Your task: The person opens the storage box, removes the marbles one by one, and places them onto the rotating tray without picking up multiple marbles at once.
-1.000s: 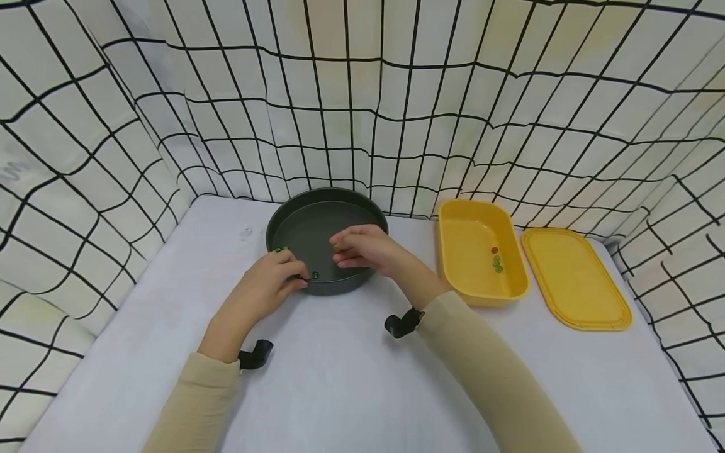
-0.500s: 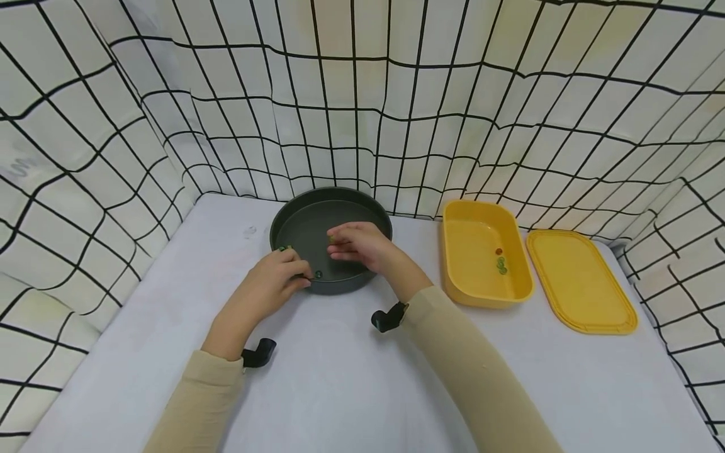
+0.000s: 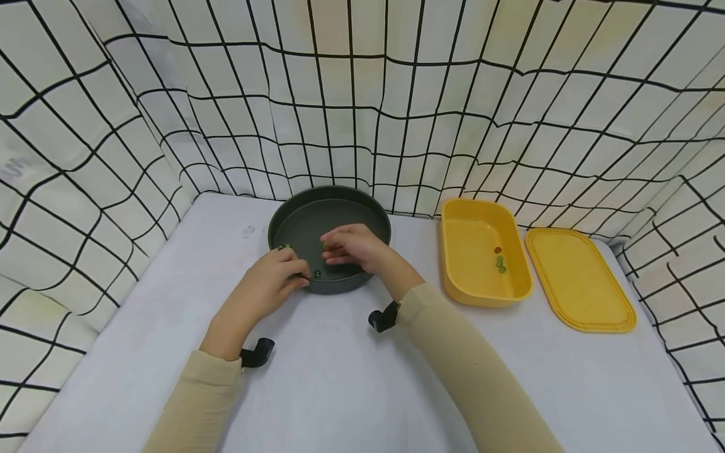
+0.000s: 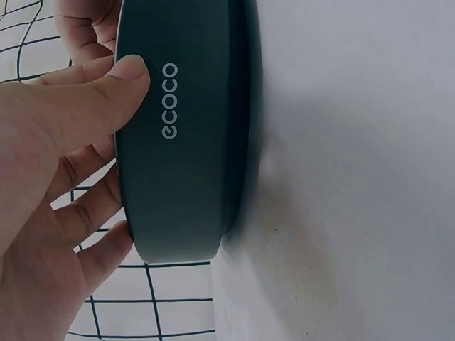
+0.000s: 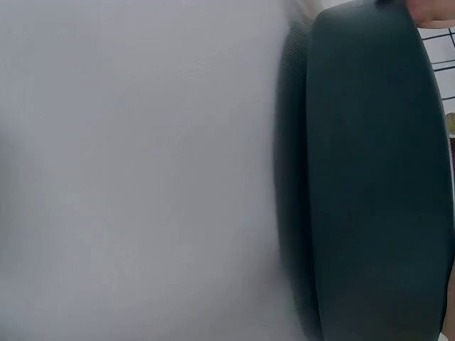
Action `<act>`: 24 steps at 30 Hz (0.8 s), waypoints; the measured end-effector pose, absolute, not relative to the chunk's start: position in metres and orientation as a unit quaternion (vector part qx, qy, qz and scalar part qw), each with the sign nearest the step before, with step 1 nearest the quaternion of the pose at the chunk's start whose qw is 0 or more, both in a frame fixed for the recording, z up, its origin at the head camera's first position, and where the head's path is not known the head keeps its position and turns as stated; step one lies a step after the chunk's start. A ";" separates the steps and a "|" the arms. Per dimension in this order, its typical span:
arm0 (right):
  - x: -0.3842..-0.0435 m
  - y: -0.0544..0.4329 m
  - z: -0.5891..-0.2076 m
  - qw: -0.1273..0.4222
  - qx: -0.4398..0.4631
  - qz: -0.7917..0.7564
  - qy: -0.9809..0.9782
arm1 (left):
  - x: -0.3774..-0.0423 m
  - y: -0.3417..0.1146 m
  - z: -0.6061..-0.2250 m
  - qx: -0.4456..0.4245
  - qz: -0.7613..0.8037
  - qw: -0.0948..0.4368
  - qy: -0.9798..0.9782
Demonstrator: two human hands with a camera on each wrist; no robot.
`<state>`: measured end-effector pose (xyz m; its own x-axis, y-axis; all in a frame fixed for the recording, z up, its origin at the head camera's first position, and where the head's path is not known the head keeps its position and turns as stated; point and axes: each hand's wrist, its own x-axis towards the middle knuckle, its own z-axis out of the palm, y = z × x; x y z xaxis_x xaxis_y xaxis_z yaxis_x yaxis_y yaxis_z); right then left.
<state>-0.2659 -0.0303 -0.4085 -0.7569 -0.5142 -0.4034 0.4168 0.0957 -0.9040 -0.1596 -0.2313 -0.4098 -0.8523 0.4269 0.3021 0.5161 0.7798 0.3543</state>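
Note:
A dark green round pan (image 3: 308,220) stands at the back of the white table. My left hand (image 3: 269,283) grips its near left rim; in the left wrist view the thumb lies on the outer wall beside the "ecoco" lettering, fingers over the rim. Above the pan's floor, my right hand (image 3: 357,246) pinches a small yellowish-green piece (image 3: 324,245), mostly hidden by the fingers. One small dark green round piece (image 3: 317,274) lies inside near the front wall. More greenish bits (image 3: 283,246) show just beyond the left knuckles. The right wrist view shows mostly the pan's outer wall (image 5: 377,177).
Right of the pan stands a yellow rectangular container (image 3: 461,251) holding several small green round pieces (image 3: 501,264) and an orange-brown one (image 3: 498,250). Its flat yellow lid (image 3: 580,280) lies beside it. Black-grid netting over white sheeting (image 3: 362,126) closes off the back and sides.
My right hand has shifted slightly left over the pan, its forearm following, with the small piece at its fingertips. The left hand keeps its grip on the rim.

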 end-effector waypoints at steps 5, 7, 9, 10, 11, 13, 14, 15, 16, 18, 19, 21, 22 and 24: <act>-0.267 -0.033 -0.410 0.350 -0.024 -0.661 0.663 | -0.160 -0.232 -0.409 -0.252 -0.222 0.101 -0.936; -0.268 -0.033 -0.411 0.348 -0.019 -0.659 0.666 | -0.160 -0.231 -0.409 -0.253 -0.222 0.100 -0.936; -0.268 -0.034 -0.412 0.346 -0.015 -0.657 0.670 | -0.160 -0.231 -0.408 -0.253 -0.222 0.099 -0.936; -0.269 -0.034 -0.412 0.345 -0.014 -0.656 0.671 | -0.161 -0.231 -0.408 -0.252 -0.221 0.099 -0.937; -0.269 -0.034 -0.412 0.345 -0.015 -0.655 0.672 | -0.161 -0.231 -0.409 -0.252 -0.220 0.099 -0.937; -0.269 -0.034 -0.412 0.345 -0.015 -0.656 0.671 | -0.161 -0.231 -0.408 -0.251 -0.219 0.099 -0.938; -0.268 -0.034 -0.412 0.346 -0.016 -0.656 0.671 | -0.161 -0.231 -0.409 -0.250 -0.218 0.100 -0.938; -0.268 -0.034 -0.412 0.346 -0.017 -0.656 0.670 | -0.161 -0.231 -0.409 -0.249 -0.217 0.101 -0.938; -0.268 -0.034 -0.412 0.346 -0.017 -0.657 0.670 | -0.161 -0.231 -0.409 -0.249 -0.216 0.101 -0.939; -0.268 -0.034 -0.411 0.348 -0.020 -0.657 0.668 | -0.160 -0.231 -0.409 -0.248 -0.216 0.100 -0.939; -0.267 -0.034 -0.411 0.348 -0.021 -0.657 0.669 | -0.160 -0.232 -0.409 -0.247 -0.215 0.100 -0.939; -0.267 -0.034 -0.410 0.347 -0.021 -0.657 0.669 | -0.160 -0.232 -0.410 -0.247 -0.215 0.100 -0.940; -0.266 -0.034 -0.410 0.347 -0.023 -0.657 0.669 | -0.160 -0.232 -0.410 -0.246 -0.214 0.100 -0.940; -0.265 -0.034 -0.410 0.343 -0.027 -0.658 0.670 | -0.160 -0.232 -0.410 -0.246 -0.214 0.101 -0.940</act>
